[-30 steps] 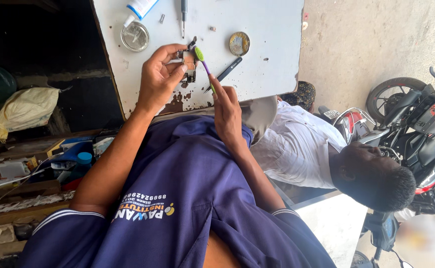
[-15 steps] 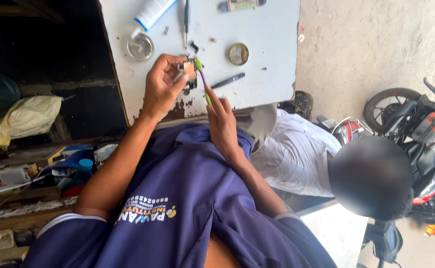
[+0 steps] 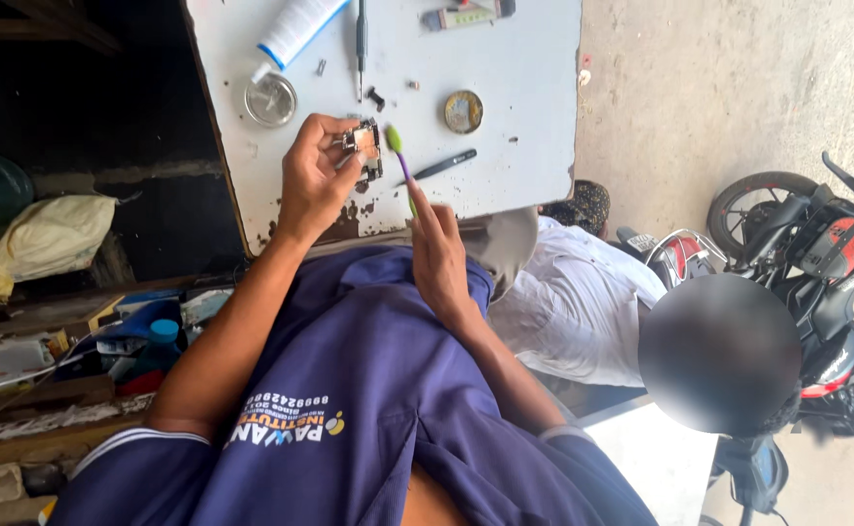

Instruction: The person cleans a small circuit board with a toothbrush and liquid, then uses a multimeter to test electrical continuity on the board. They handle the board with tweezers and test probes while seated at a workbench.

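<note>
**Brush Head at Held Board**

The left hand (image 3: 312, 175) pinches a small dark circuit board (image 3: 366, 148) above the white worktable (image 3: 524, 88). The right hand (image 3: 438, 251) grips a purple-handled, green-headed brush (image 3: 399, 166), long axis toward the board, bristles just beside it. A white tube (image 3: 295, 27) and two round tins (image 3: 271, 99) lie beyond.
</note>
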